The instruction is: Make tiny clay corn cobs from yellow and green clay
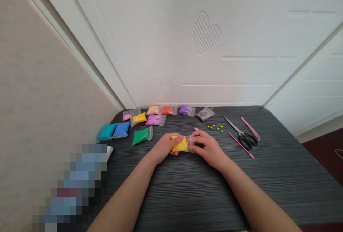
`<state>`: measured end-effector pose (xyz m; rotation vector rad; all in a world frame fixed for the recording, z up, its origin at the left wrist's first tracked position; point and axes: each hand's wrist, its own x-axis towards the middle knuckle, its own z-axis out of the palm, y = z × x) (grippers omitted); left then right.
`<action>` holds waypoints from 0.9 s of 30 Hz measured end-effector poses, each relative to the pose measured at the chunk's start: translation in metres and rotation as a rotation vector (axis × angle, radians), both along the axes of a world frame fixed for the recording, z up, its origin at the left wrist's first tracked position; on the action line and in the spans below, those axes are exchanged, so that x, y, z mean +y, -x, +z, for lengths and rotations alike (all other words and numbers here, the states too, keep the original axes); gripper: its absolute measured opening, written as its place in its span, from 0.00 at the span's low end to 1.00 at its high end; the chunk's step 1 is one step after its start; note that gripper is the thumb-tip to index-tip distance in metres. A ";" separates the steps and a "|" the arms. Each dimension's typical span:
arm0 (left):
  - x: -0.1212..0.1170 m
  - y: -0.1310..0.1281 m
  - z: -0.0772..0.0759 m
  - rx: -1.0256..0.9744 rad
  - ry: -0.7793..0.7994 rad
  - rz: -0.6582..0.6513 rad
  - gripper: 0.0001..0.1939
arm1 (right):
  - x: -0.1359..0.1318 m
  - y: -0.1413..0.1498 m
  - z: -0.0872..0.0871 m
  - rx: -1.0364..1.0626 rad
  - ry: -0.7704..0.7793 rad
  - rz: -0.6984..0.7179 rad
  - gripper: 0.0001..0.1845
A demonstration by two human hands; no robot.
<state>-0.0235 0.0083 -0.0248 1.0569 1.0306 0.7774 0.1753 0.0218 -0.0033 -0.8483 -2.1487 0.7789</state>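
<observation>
A small clear zip bag of bright yellow modelling clay (pixel 180 144) is held above the dark table in front of me. My left hand (pixel 166 147) grips its filled end, thumb on top and fingers curled beneath. At the clear mouth of the bag, on the right, are the fingers of my right hand (pixel 207 148), bent around the plastic edge. Whether those fingertips reach inside the bag is hard to make out. Just beyond my right hand lie several tiny yellow-and-green pieces (pixel 213 127) and the tip of a pink tool (pixel 197 129).
Bagged clay lies at the back and left, including green (pixel 140 136), blue (pixel 122 129), teal (pixel 107 132), magenta (pixel 154 119), purple (pixel 184 109) and grey (pixel 205 114). Black-handled scissors (pixel 248 140) and pink tools (pixel 240 145) lie right. A white panel (pixel 171 46) stands behind the table (pixel 182 196).
</observation>
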 end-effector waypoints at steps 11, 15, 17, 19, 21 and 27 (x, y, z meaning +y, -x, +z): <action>-0.001 -0.003 0.000 -0.051 -0.041 0.016 0.14 | -0.004 0.006 -0.005 -0.034 -0.108 -0.040 0.12; -0.001 -0.005 0.001 -0.090 -0.030 0.033 0.14 | -0.005 0.008 -0.006 -0.032 -0.118 -0.051 0.11; -0.001 -0.005 0.003 -0.104 -0.023 0.040 0.13 | -0.005 0.010 -0.006 -0.026 -0.115 -0.053 0.10; -0.001 -0.006 0.004 -0.114 -0.018 0.045 0.13 | -0.006 0.011 -0.006 -0.017 -0.111 -0.052 0.10; -0.001 -0.006 0.006 -0.121 -0.015 0.048 0.13 | -0.006 0.013 -0.005 -0.007 -0.106 -0.051 0.09; -0.001 -0.006 0.009 -0.141 0.009 0.049 0.13 | -0.006 0.013 -0.004 0.017 -0.092 -0.039 0.10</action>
